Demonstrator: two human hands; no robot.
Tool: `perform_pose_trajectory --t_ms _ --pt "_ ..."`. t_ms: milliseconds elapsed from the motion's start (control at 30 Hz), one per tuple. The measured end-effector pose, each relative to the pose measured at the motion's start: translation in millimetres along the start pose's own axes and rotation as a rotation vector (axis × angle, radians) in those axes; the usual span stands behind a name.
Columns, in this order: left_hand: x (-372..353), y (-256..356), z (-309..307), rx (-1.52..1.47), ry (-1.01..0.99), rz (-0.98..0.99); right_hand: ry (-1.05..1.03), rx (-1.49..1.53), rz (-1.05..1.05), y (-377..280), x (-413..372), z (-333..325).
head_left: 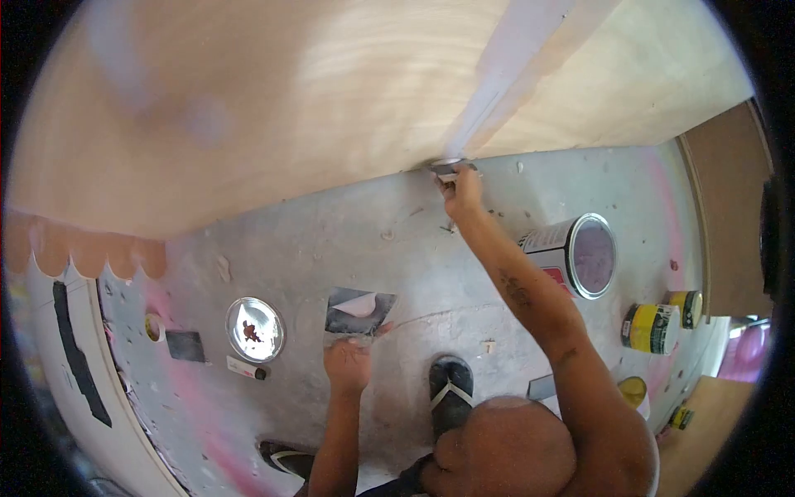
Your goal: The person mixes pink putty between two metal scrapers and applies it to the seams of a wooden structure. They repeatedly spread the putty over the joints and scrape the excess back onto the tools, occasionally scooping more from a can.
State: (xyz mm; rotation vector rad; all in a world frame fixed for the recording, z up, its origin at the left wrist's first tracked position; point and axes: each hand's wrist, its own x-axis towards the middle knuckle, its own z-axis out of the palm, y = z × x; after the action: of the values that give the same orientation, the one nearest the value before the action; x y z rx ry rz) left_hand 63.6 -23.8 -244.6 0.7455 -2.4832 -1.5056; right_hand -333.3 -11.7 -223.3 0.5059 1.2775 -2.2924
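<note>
My left hand (347,364) is closed on the edge of a flat grey spreader plate (339,321), held up above the floor. A pale pinkish blob of filler (358,306) lies on the plate. My right hand (462,192) reaches forward, its fingers closed round a flat filler spreader (445,169). This spreader is at the bottom edge of a large wooden panel (364,91), at the foot of a pale lilac filler strip (497,79). The fingers partly hide it.
Right of centre, a large tin (591,257) lies on the floor (397,265) beneath my right forearm. Yellow-and-black tins (652,328) stand farther right. To the left lie a round metal lid (255,330), a dark square sheet (185,346) and a small white tube (243,368).
</note>
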Motion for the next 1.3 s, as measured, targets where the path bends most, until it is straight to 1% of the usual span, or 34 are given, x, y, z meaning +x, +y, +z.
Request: perform_pose_trajectory --t_ms 33,67,100,133,200,267,333,400,500,600,633,667,733,800,833,867,900,933,1000,1033,1067,1100,1133,1200,1267,1300 --pt "-2 -12 7 -0.009 0.006 0.000 -0.006 0.005 -0.002 -10 0 6" --pt "-4 -26 20 -0.565 0.081 -0.044 -0.009 0.010 -0.004 -22 -7 14" --pt "-8 -40 31 -1.122 0.152 -0.086 -0.039 -0.058 -0.037 -34 -15 21" --pt "-9 -39 32 -1.133 0.149 -0.082 -0.039 -0.066 -0.046 -48 -27 31" --pt "-5 -28 35 -1.265 0.148 -0.125 -0.061 -0.073 -0.007 -78 -51 52" --pt "0 -9 32 -1.395 0.140 -0.171 -0.085 -0.123 -0.061 -103 -71 69" --pt "10 14 26 -1.526 0.124 -0.210 -0.183 -0.111 -0.092 -128 -84 83" --pt "18 36 20 -1.653 0.102 -0.253 -0.152 -0.112 -0.111 -151 -97 102" --pt "24 69 9 -1.722 0.044 -0.239 -0.251 -0.142 -0.141 -183 -125 122" --pt "27 79 4 -1.685 -0.027 -0.199 -0.303 -0.175 -0.119 -213 -127 139" --pt "29 85 2 -1.682 -0.032 -0.198 -0.335 -0.199 -0.197 -217 -146 144" --pt "33 95 0 -1.684 -0.047 -0.175 -0.288 -0.144 -0.179 -224 -156 149" --pt "40 119 -6 -1.680 -0.061 -0.156 -0.596 -0.579 -0.479 -222 -143 106" --pt "56 145 -11 -1.811 -0.095 -0.167 -0.465 -0.112 -0.514 -190 -195 87" --pt "64 151 -11 -1.813 -0.078 -0.160 -0.466 -0.181 -0.520 -176 -213 71" --pt "71 154 -12 -1.908 -0.129 -0.110 -0.458 -0.247 -0.522 -162 -229 51" --pt "73 155 -12 -1.994 -0.186 -0.068 -0.585 -0.436 -0.689 -141 -228 8" --pt "77 156 -12 -1.981 -0.177 -0.074 -0.714 -0.623 -0.860 -124 -220 -28" --pt "85 159 -9 -2.199 -0.270 -0.122 -1.219 -0.998 -1.295 -121 -252 -17" --pt "86 178 -15 -1.953 -0.070 -0.262 -1.214 -0.987 -1.298 -107 -255 -18" --pt "83 184 -20 -1.942 -0.071 -0.270 -1.093 -0.922 -1.195 -88 -257 -21" --pt "79 187 -24 -1.789 -0.029 -0.215 -0.975 -0.860 -1.089 -77 -255 -27" --pt "76 190 -28 -1.633 0.008 -0.161 -0.966 -0.855 -1.084 -78 -244 -31" --pt "64 188 -28 -1.581 -0.012 -0.149 -0.986 -1.611 -1.017 -89 -203 -36" --pt "53 180 -21 -1.431 0.077 -0.118 -0.902 -1.509 -1.063 -71 -145 -57" --pt "53 172 -19 -1.427 0.078 -0.124 -0.622 -1.174 -0.533 -67 -133 -52"
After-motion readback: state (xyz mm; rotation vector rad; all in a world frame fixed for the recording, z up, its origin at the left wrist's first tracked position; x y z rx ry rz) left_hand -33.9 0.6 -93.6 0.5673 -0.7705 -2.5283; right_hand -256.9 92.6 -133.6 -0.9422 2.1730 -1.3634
